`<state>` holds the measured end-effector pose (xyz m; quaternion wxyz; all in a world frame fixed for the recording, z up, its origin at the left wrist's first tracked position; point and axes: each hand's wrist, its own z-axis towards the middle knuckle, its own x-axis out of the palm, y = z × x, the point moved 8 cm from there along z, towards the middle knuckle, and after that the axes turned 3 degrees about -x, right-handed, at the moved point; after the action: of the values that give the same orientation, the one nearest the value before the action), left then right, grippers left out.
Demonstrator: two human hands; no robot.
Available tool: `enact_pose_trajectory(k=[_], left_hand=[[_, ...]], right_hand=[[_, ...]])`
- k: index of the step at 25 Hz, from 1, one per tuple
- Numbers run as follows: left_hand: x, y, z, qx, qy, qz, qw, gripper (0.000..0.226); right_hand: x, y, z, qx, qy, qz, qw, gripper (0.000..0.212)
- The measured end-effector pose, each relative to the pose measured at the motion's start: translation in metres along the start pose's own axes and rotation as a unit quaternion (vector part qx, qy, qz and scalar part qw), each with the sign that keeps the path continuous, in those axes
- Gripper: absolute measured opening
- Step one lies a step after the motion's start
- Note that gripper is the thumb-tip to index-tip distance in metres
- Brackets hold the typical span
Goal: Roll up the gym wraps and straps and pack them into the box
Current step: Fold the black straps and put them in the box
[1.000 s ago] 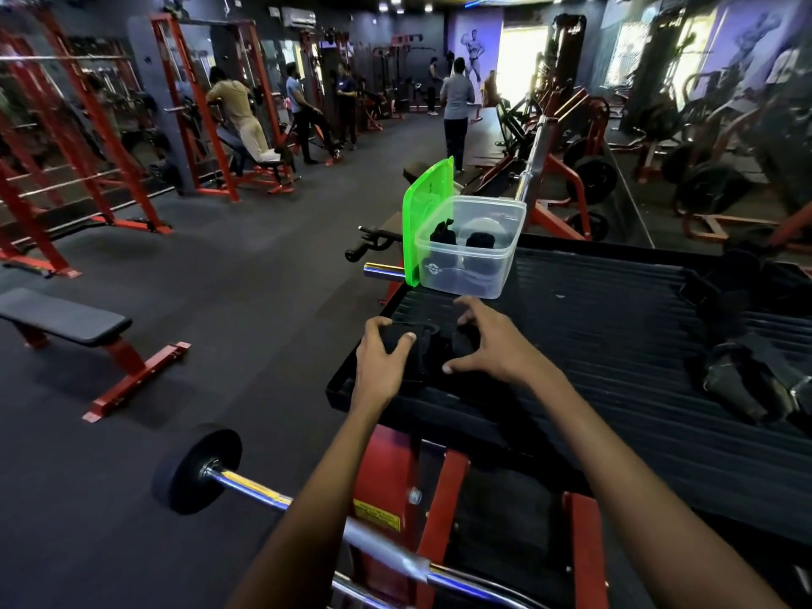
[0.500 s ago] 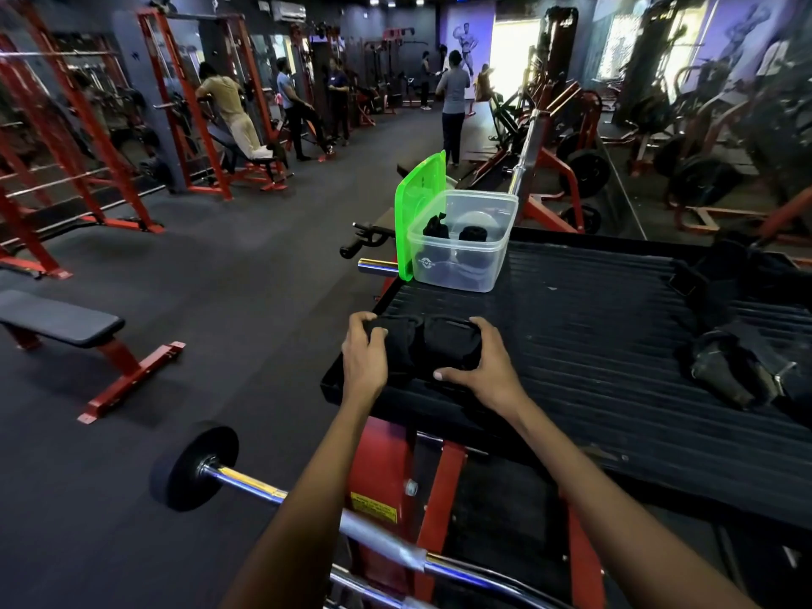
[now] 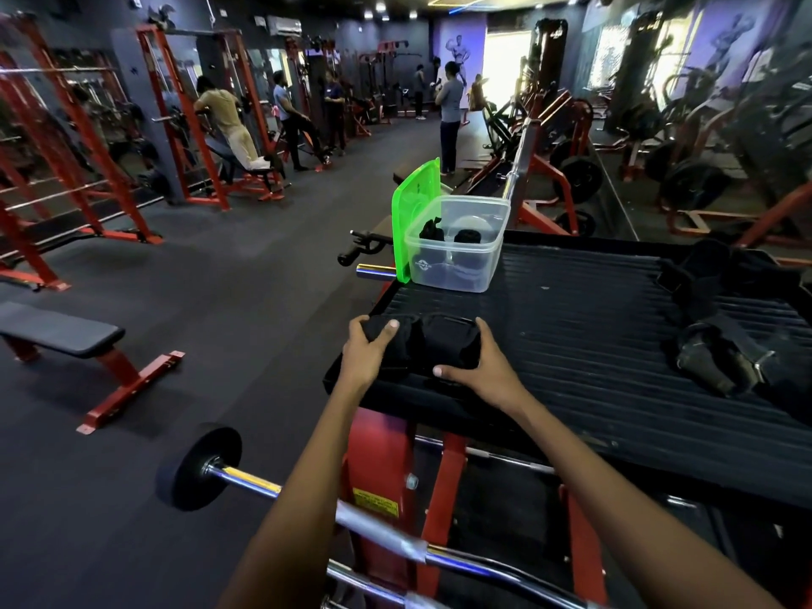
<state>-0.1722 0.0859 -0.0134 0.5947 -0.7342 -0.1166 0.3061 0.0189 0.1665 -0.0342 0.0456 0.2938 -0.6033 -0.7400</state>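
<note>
A black rolled gym wrap (image 3: 428, 345) lies at the near left corner of the black ribbed platform (image 3: 584, 327). My left hand (image 3: 367, 349) grips its left end, thumb on top. My right hand (image 3: 481, 367) holds its right end, thumb along the near side. Behind it stands a clear plastic box (image 3: 457, 270) with black rolled wraps inside and a green lid (image 3: 415, 217) propped upright on its left. More black straps (image 3: 720, 340) lie in a loose heap at the platform's right side.
A barbell (image 3: 272, 490) with a black plate crosses below my arms. The platform's red frame (image 3: 382, 468) stands under it. A flat bench (image 3: 66, 336) sits on the floor at left. People train at red racks (image 3: 184, 125) in the background.
Both hands went from pressing flat on the wrap to gripping its two ends. The roll now looks tighter and sits between my hands; the view moved slightly.
</note>
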Motion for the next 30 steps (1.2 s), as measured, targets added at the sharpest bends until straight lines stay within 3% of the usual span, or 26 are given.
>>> enact_pose_trajectory(k=[2, 4, 8, 11, 17, 20, 24, 30], left_hand=[[0.002, 0.000, 0.001, 0.007, 0.069, 0.003, 0.998, 0.091], [0.000, -0.001, 0.002, 0.020, 0.065, 0.040, 0.997, 0.102], [-0.004, -0.010, 0.001, 0.034, -0.010, 0.015, 0.999, 0.081], [0.002, -0.031, 0.012, 0.061, -0.017, -0.004, 0.998, 0.073], [0.024, -0.127, 0.058, 0.153, -0.026, -0.077, 0.985, 0.046], [0.035, -0.175, 0.097, 0.171, -0.049, -0.078, 0.981, 0.065], [0.052, -0.210, 0.150, 0.155, -0.079, -0.063, 0.983, 0.074], [0.109, -0.212, 0.259, 0.148, -0.098, -0.035, 0.984, 0.094]], right_hand=[[0.000, 0.004, 0.005, 0.001, -0.012, 0.000, 1.000, 0.116], [-0.004, 0.010, 0.011, 0.003, -0.039, -0.017, 0.999, 0.107], [-0.020, 0.030, 0.014, -0.021, -0.101, -0.006, 0.995, 0.067], [-0.040, 0.058, 0.022, -0.061, -0.113, 0.010, 0.992, 0.056], [-0.100, 0.113, 0.078, -0.111, -0.180, 0.022, 0.977, 0.056], [-0.134, 0.131, 0.118, -0.128, -0.229, 0.018, 0.965, 0.056], [-0.160, 0.120, 0.182, -0.106, -0.261, -0.019, 0.959, 0.059], [-0.161, 0.091, 0.266, -0.084, -0.265, -0.120, 0.953, 0.069]])
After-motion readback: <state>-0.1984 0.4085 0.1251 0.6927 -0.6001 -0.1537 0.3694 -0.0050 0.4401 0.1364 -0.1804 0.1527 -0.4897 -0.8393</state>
